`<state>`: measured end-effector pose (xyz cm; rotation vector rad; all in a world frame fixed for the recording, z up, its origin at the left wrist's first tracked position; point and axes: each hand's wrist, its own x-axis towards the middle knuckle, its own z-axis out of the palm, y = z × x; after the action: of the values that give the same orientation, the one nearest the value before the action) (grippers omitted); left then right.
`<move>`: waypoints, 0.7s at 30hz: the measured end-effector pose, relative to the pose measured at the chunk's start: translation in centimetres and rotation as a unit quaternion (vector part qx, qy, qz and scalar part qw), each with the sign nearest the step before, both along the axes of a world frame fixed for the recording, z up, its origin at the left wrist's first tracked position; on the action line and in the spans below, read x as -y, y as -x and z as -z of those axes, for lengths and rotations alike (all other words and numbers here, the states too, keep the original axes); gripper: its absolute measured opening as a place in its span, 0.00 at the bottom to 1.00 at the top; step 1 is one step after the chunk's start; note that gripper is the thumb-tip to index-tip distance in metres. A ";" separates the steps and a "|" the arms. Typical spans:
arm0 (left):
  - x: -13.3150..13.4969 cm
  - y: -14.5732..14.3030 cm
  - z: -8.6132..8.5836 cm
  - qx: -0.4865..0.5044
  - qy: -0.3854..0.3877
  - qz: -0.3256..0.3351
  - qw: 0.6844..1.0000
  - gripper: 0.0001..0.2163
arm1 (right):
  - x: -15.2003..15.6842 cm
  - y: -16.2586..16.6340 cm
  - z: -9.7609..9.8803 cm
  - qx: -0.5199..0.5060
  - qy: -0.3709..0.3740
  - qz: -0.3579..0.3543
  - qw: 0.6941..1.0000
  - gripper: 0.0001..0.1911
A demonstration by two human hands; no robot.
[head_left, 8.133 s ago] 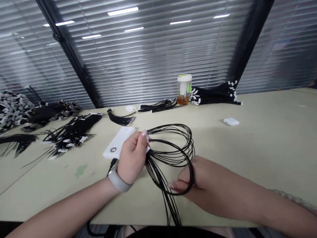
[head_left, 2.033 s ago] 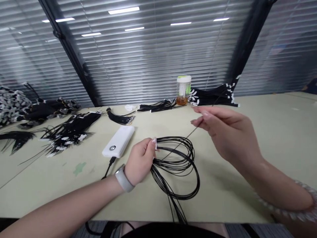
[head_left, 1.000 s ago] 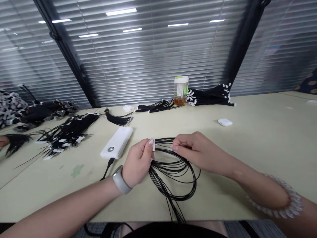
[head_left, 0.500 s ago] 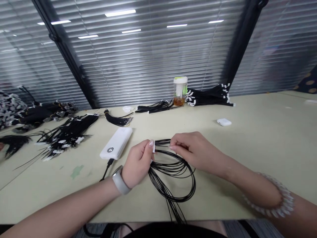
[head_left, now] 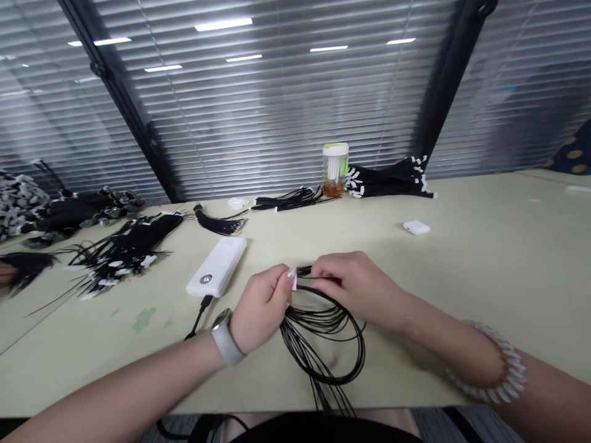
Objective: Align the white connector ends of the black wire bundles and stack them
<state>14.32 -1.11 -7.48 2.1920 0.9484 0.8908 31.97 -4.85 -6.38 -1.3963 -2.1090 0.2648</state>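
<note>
My left hand point(head_left: 261, 304) is closed around a white connector point(head_left: 294, 280) from which thin black wires run. These wires form a looped bundle point(head_left: 353, 369) in front of me, and its loose ends hang toward the table's near edge. My right hand point(head_left: 353, 286) pinches the wires just right of the connector, with thumb and fingers together. A second white piece shows slightly under my left thumb; the rest of it is hidden by the hand.
On the pale table point(head_left: 498, 277) lie a white power bank point(head_left: 217, 266) with a black cable, a small white case point(head_left: 416, 227) and several black wire bundles point(head_left: 133, 243). A lidded jar point(head_left: 335, 171) stands by the blinds. Part of another person's hand point(head_left: 6, 274) shows at far left.
My left hand has shifted slightly right and down with the connector. My right hand has come a little left and lower, closer to it, and the wire loop has changed shape slightly.
</note>
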 end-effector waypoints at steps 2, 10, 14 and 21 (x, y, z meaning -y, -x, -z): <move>-0.2 0.0 0.0 0.015 0.005 -0.017 1.000 0.17 | 0.0 -0.4 -0.5 0.017 0.011 0.035 0.999 0.05; -1.0 -0.1 -0.1 0.079 0.030 -0.099 0.991 0.19 | 2.9 0.0 -2.4 0.098 -0.213 0.068 0.970 0.15; -1.0 -0.1 -0.2 0.103 0.022 -0.114 0.988 0.18 | 4.3 1.2 -1.9 0.174 -0.080 0.026 0.981 0.20; -0.5 -0.1 -0.2 0.122 -0.019 -0.090 0.988 0.17 | 2.7 2.4 0.4 0.007 0.138 -0.056 0.989 0.15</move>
<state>14.44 -0.64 -7.31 1.9932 1.0243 1.2403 29.60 -7.60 -6.74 -1.4369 -2.2301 0.6142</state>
